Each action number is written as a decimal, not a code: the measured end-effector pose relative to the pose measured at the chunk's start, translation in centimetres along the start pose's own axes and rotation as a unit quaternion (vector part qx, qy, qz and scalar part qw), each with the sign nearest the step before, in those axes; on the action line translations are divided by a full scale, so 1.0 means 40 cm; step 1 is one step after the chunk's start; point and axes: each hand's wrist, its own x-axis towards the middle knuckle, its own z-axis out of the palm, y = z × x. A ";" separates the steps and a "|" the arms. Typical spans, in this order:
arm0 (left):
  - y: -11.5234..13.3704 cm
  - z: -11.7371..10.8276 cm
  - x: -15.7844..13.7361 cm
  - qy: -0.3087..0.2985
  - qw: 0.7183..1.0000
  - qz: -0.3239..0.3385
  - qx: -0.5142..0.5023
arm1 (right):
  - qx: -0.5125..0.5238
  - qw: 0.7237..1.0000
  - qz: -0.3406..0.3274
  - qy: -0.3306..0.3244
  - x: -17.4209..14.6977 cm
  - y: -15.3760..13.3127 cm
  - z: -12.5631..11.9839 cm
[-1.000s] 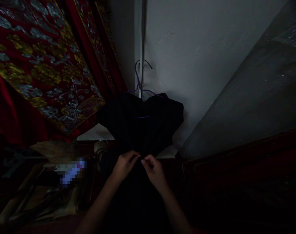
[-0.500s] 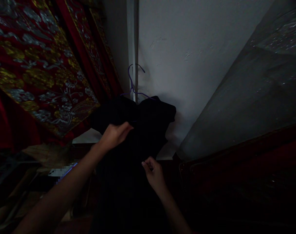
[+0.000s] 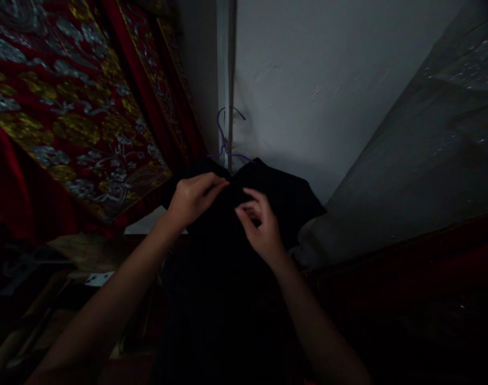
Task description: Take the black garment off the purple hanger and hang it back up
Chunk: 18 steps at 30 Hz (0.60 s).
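Observation:
A black shirt (image 3: 276,195) hangs on a thin purple wire hanger (image 3: 223,148). Its front is so dark that buttons or folds cannot be made out. My left hand (image 3: 193,198) pinches the cloth near the neckline, below the hanger, with thumb and fingertips together. Just to its right, my right hand (image 3: 264,224) is held over the shirt's upper front, fingers loosely curled and the index finger raised away from the thumb. Nothing shows between its fingertips.
The hanger hooks on a pale vertical post (image 3: 227,64) by a grey wall (image 3: 308,96). Red cloth with gold and silver embroidery (image 3: 75,128) hangs at left. Clear plastic sheeting (image 3: 420,144) covers the right side. Cluttered items and a patterned card (image 3: 99,278) lie lower left.
My right hand has risen from the shirt's lower front to near the neckline, its fingers spreading. My left hand has moved up slightly. The shirt's right shoulder now spreads wider.

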 end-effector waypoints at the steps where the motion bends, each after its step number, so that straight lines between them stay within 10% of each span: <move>1: 0.000 0.000 -0.005 0.005 1.000 0.007 0.001 | -0.007 0.999 -0.038 -0.004 0.045 -0.027 -0.004; 8: -0.021 0.001 -0.039 0.035 0.999 0.008 0.033 | -0.076 0.988 -0.102 -0.084 0.166 -0.059 0.011; 18: -0.041 -0.020 -0.060 -0.022 0.992 0.067 0.106 | -0.036 0.994 -0.106 -0.014 0.156 -0.065 0.067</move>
